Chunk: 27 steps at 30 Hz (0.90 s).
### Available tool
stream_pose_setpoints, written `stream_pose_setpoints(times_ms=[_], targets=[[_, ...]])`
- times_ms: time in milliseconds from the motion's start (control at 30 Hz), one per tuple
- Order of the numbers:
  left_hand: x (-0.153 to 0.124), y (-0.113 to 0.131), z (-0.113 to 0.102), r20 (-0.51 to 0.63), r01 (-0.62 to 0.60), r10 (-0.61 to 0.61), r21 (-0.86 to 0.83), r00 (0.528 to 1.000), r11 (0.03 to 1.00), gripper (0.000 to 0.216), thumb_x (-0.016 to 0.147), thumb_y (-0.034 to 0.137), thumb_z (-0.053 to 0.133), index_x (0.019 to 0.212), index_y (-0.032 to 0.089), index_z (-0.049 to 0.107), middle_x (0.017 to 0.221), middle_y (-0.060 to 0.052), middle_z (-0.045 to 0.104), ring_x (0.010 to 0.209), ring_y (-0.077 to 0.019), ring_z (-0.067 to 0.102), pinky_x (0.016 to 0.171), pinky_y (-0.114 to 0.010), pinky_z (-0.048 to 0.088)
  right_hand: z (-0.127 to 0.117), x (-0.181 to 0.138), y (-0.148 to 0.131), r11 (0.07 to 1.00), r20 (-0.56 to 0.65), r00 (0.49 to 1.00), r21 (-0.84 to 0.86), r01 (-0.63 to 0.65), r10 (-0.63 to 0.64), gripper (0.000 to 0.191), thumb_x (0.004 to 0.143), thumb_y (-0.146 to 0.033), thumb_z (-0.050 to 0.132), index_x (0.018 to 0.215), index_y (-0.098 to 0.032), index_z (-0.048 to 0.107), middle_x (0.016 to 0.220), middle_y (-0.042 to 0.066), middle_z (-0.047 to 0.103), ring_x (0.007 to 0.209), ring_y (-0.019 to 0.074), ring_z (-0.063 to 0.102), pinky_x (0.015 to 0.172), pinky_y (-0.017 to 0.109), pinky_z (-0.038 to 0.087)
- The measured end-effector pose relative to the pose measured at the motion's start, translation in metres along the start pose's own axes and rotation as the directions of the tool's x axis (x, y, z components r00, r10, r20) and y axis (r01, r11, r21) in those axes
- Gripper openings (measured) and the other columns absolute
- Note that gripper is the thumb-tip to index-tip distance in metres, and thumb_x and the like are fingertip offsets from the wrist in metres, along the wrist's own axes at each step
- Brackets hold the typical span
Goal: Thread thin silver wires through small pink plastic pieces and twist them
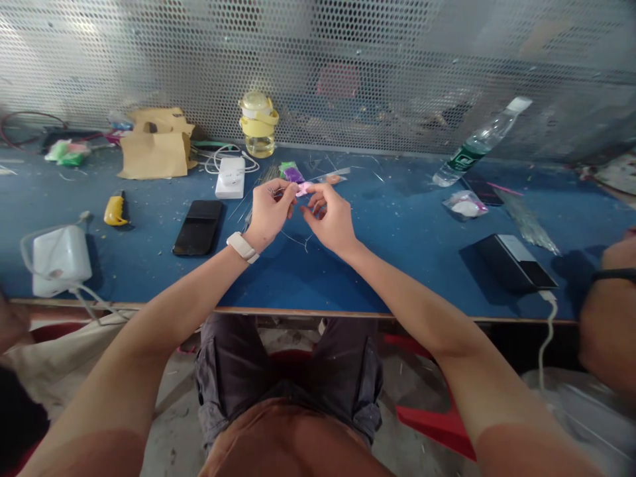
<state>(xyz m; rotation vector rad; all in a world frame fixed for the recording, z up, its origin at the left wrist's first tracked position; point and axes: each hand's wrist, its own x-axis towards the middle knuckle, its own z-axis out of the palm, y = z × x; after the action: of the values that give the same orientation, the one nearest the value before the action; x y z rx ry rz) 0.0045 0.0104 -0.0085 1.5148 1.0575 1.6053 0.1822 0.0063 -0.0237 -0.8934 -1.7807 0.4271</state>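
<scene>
A small pink piece (303, 189), soft-looking and too small to name surely, is held over the blue table between my hands. My left hand (268, 209), with a pale band at its wrist, pinches its left side between thumb and finger; a thin wire seems to show by the fingers. My right hand (332, 217) is closed at the piece's right side, index fingertip on it and the other fingers curled. Just beyond lie a purple packet (293, 174) and a green packet (287, 165). Thin wires (269, 173) lie behind my left hand.
Left on the blue table (397, 252) are a black phone (199, 227), white adapter (230, 177), yellow cutter (115, 209) and white charger (62, 260). A yellow-lidded bottle (259, 126) stands behind. Rightward are a leaning water bottle (479, 144) and dark box (514, 263). Another person's arm (609, 318) is far right.
</scene>
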Motion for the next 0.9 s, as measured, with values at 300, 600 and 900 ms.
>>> stream_pose_setpoints(times_ms=[300, 600, 900], targets=[[-0.008, 0.009, 0.001, 0.105, -0.087, 0.086, 0.006, 0.991, 0.996, 0.033, 0.109, 0.040, 0.082, 0.083, 0.022, 0.073, 0.067, 0.001, 0.067, 0.047, -0.0081, 0.055, 0.048, -0.024, 0.043, -0.004, 0.004, 0.007, 0.995, -0.011, 0.995, -0.010, 0.101, -0.101, 0.019, 0.108, -0.028, 0.061, 0.112, -0.025, 0.080, 0.130, 0.011, 0.076, 0.098, 0.0226, 0.073, 0.071, 0.036, 0.060], [-0.007, 0.009, 0.003, 0.124, -0.083, 0.085, -0.023, 0.989, 0.996, 0.031, 0.108, 0.034, 0.080, 0.081, 0.020, 0.074, 0.072, 0.000, 0.073, 0.047, -0.0067, 0.055, 0.048, -0.023, 0.046, -0.002, 0.009, 0.011, 0.980, 0.131, 0.991, 0.196, -0.038, 0.013, 0.013, 0.097, -0.032, 0.067, 0.087, -0.025, 0.066, 0.095, 0.003, 0.075, 0.089, 0.0191, 0.069, 0.082, 0.035, 0.058], [-0.003, 0.001, 0.000, 0.072, -0.038, 0.038, 0.003, 0.997, 0.999, 0.030, 0.105, 0.039, 0.085, 0.082, 0.022, 0.074, 0.063, 0.003, 0.063, 0.043, -0.0078, 0.051, 0.042, -0.023, 0.038, -0.001, 0.006, 0.004, 0.908, 0.071, 0.983, 0.377, -0.185, 0.170, 0.067, 0.075, -0.072, 0.103, 0.109, -0.028, 0.065, 0.103, 0.000, 0.073, 0.081, 0.0170, 0.070, 0.071, 0.033, 0.060]])
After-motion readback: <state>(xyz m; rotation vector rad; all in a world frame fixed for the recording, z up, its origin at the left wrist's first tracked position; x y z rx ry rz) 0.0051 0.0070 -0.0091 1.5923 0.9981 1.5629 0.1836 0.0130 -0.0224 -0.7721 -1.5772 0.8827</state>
